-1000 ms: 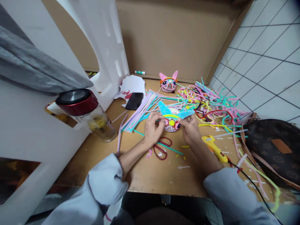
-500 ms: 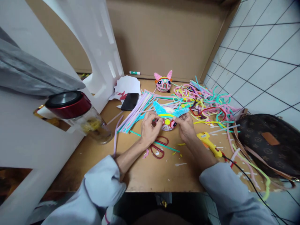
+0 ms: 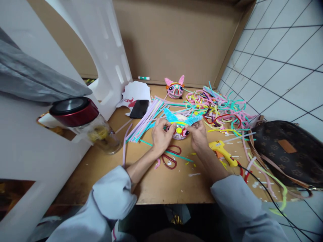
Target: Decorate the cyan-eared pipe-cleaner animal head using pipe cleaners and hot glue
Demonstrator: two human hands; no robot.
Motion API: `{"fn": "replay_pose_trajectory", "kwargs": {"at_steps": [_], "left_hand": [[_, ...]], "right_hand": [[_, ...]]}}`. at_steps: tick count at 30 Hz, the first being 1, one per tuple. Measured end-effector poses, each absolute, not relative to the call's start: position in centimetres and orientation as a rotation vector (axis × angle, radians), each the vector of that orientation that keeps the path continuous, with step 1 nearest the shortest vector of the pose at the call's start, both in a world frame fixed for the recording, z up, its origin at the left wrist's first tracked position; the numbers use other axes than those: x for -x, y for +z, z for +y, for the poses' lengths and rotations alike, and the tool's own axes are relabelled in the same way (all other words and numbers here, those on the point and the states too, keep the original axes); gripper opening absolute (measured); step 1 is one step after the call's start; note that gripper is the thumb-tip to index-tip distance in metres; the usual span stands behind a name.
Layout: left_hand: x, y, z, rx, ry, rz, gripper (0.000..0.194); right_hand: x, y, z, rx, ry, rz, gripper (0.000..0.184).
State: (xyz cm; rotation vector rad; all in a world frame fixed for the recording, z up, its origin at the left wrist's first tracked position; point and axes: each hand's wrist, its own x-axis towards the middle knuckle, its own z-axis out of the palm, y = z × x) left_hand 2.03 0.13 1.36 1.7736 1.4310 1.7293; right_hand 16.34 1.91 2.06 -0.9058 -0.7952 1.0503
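Between my two hands is a pipe-cleaner animal head (image 3: 179, 134) with blue fuzzy ears, a yellow band and a yellow nose. My left hand (image 3: 161, 134) grips its left side, thumb and fingers pressed near one eye. On the other side, my right hand (image 3: 198, 133) pinches it just below the right ear. The fingers cover part of both eyes. Below the head lie red-handled scissors (image 3: 169, 161), their blades hidden, with a green pipe cleaner (image 3: 180, 156) across them. A yellow hot glue gun (image 3: 223, 152) rests right of my right hand.
Bundled pipe cleaners (image 3: 145, 121) lie left of a tangled pile (image 3: 222, 107). A finished-looking pink-eared head (image 3: 175, 88) stands behind. Around them are a phone (image 3: 139, 109), white paper (image 3: 137, 90), a red-lidded glass bottle (image 3: 98, 131) and a brown handbag (image 3: 287, 154). The glue gun's cord (image 3: 267, 191) runs off the right edge.
Both hands keep their hold on the blue-eared head, with only slight finger movement. The whole view has shifted a little.
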Motion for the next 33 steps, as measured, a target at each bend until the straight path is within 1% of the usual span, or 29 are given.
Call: {"fn": "replay_pose_trajectory", "kwargs": {"at_steps": [10,15,23,28,33], "left_hand": [[-2.22,1.26,0.09,-1.779,1.758,1.433,0.026],[-2.03,1.29,-0.11,-1.788,1.732,1.385,0.027],[-2.05,1.48,-0.10,-1.779,1.724,1.481,0.031],[-1.90,1.44,0.06,-1.763,1.711,1.444,0.026],[-1.67,1.42,0.39,-1.688,1.743,1.345,0.028]], "right_hand": [[-16.54,2.39,1.76,0.916,1.081,-0.784,0.051],[-16.62,2.31,1.69,0.916,1.080,-0.794,0.047],[-16.68,2.12,1.63,0.916,1.070,-0.856,0.048],[-17.03,2.02,1.88,0.930,1.074,-0.833,0.047],[-17.00,2.04,1.87,0.928,1.075,-0.826,0.048]]}}
